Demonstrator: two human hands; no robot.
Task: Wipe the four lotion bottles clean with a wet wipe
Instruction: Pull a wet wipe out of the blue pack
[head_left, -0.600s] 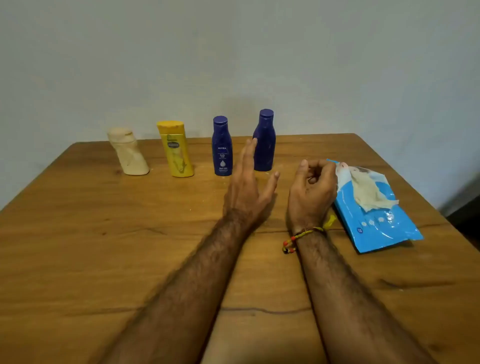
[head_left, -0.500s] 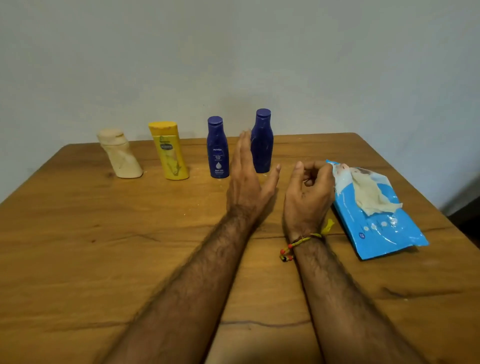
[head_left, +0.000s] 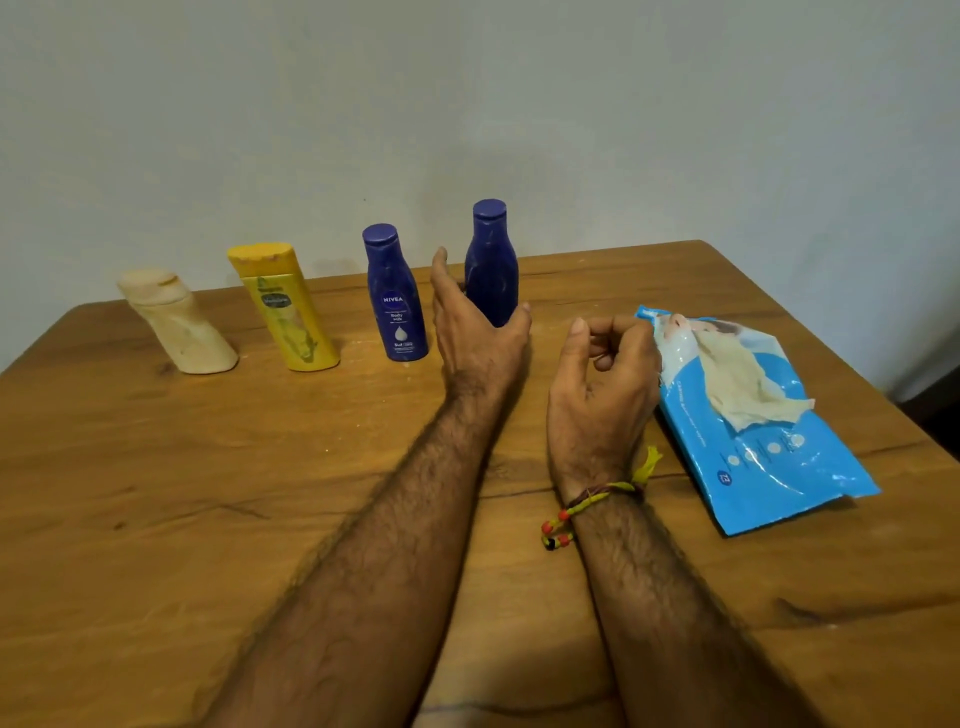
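Note:
Four lotion bottles stand in a row at the far side of the wooden table (head_left: 208, 519): a cream bottle (head_left: 179, 323), a yellow bottle (head_left: 287, 307), a blue Nivea bottle (head_left: 396, 297) and a taller plain blue bottle (head_left: 492, 265). My left hand (head_left: 475, 332) is open, fingers straight, right in front of the taller blue bottle, thumb near its base. My right hand (head_left: 605, 379) hovers with loosely curled fingers holding nothing, beside the blue wet wipe pack (head_left: 769, 452). A wipe (head_left: 743, 384) sticks out of the pack's top.
A pale wall rises just behind the bottles. The table's right edge runs close past the wipe pack. A beaded thread band circles my right wrist (head_left: 592, 501).
My left hand has moved forward and slightly right, up to the taller blue bottle. My right hand has stayed beside the wipe pack.

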